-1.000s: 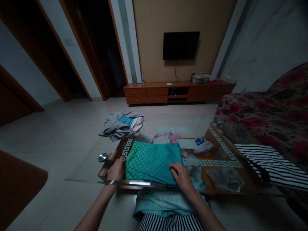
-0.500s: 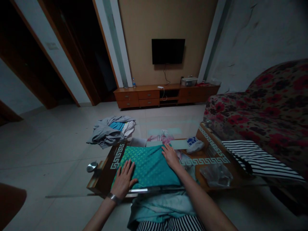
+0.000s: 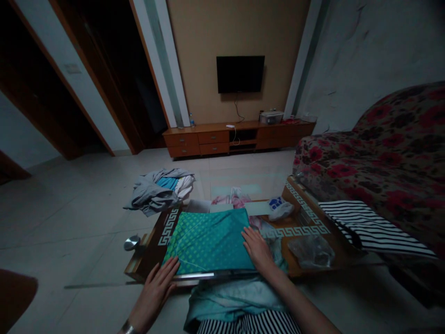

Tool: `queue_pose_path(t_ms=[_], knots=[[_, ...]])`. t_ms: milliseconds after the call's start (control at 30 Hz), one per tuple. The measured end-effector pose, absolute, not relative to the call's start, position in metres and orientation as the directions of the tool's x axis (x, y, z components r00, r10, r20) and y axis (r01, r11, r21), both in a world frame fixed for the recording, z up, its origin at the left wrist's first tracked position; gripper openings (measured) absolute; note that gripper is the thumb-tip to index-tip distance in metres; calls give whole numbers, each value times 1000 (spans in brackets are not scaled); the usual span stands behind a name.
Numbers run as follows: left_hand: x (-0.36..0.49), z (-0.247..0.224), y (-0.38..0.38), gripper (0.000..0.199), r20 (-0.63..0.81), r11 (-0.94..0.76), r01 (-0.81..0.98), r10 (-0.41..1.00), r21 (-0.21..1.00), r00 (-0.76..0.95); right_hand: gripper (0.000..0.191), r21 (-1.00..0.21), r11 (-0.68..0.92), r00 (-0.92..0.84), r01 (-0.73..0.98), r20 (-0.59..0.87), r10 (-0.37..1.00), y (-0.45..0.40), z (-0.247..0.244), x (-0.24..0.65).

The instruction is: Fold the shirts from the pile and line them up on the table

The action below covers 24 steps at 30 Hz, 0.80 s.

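Flatly laid, teal cloth [image 3: 210, 241] between left grip [image 3: 155, 291] and right grip [image 3: 257, 249].

Head camera, looking forward and down across a table [image 3: 144, 264]

The single view comes from the person's own head, facing ahead and tipped downward, so their left hand [image 3: 156, 288] and right hand [image 3: 257, 249] lie near, low in the frame. Beyond the table it takes in the floor [image 3: 86, 204], then, well apart, the cabinet [image 3: 212, 137] and television [image 3: 240, 74] against the far wall [image 3: 198, 32]; a sofa [image 3: 377, 153] sits at the right.
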State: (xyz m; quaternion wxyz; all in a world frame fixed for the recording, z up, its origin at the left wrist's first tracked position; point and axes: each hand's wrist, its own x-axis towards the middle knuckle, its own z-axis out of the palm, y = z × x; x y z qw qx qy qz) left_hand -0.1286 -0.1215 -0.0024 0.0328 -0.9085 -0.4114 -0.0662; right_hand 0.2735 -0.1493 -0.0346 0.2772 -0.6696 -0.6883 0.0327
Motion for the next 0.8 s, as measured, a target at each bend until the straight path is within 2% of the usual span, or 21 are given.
queue_pose_path(t_ms=[133,267,333,533,667,800], knots=[[-142,0,-121,45,145,-640,768,758,-23,636,31,-449,40,114,893,311,944,-151,-27,294],[-130,7,-104,39,220,-600,800,778,-17,589,22,-499,74,103,863,318,942,-118,1,309],[-112,10,-94,39,257,-583,813,785,-5,564,20,-505,43,136,862,312,940,-92,13,313],[-58,4,-68,35,271,-557,830,801,12,533,13,-486,-74,173,871,163,971,-29,21,322],[-48,0,-55,38,238,-507,862,841,28,486,6,-491,-68,143,868,118,983,-10,22,327],[-44,3,-51,46,134,-415,910,902,9,411,5,-490,-77,161,868,133,978,-2,25,328]])
